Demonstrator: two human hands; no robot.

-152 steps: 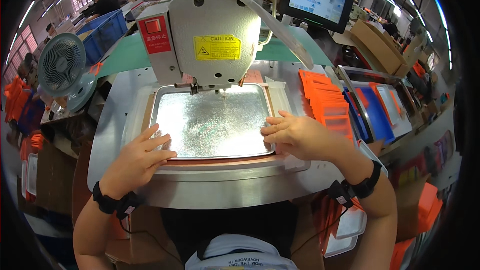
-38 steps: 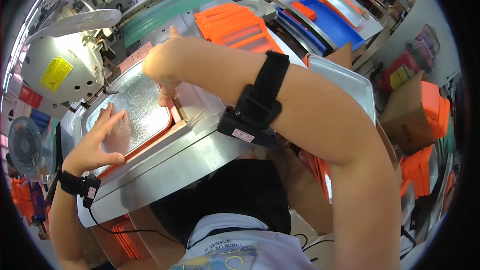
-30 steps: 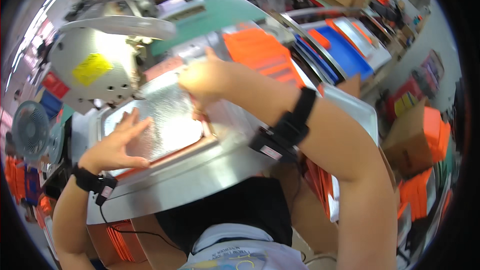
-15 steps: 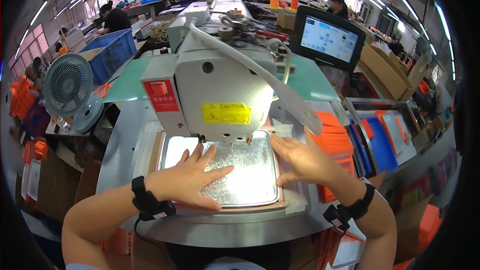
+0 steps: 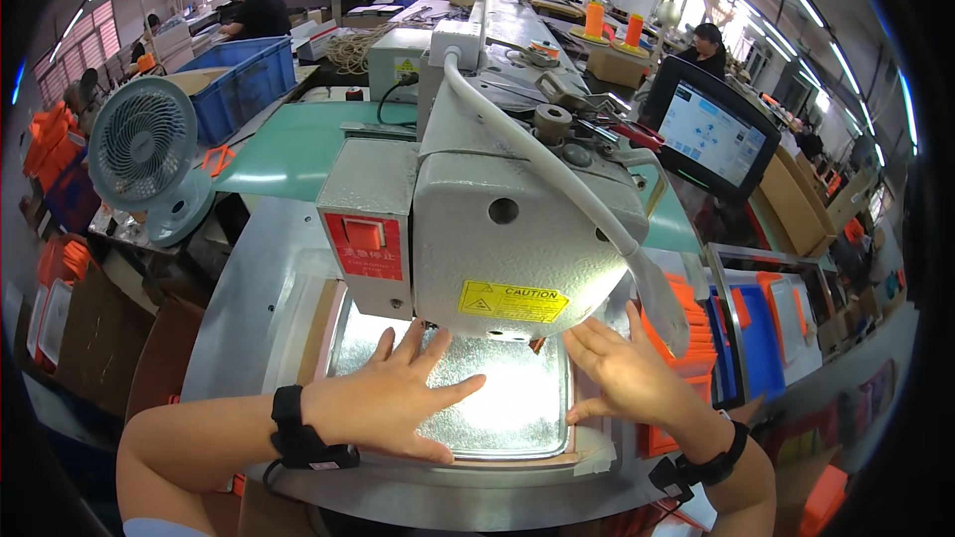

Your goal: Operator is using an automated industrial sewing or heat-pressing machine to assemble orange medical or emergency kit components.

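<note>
We see the left hand [image 5: 393, 393] palm down over the silvery panel [image 5: 517, 393], its fingers fanned wide and gripping nothing; the thumb reaches to the panel's near edge. We find the right hand [image 5: 629, 378] at the panel's right edge, thumb and fingers well apart, also grasping nothing; we cannot tell how firmly either one presses. The panel lies flat on the metal surface [image 5: 234, 328], its far part beneath the grey machine head [image 5: 517, 239]. Just beyond the right hand we see a stack of orange pieces [image 5: 686, 323] lying on the same surface.
</note>
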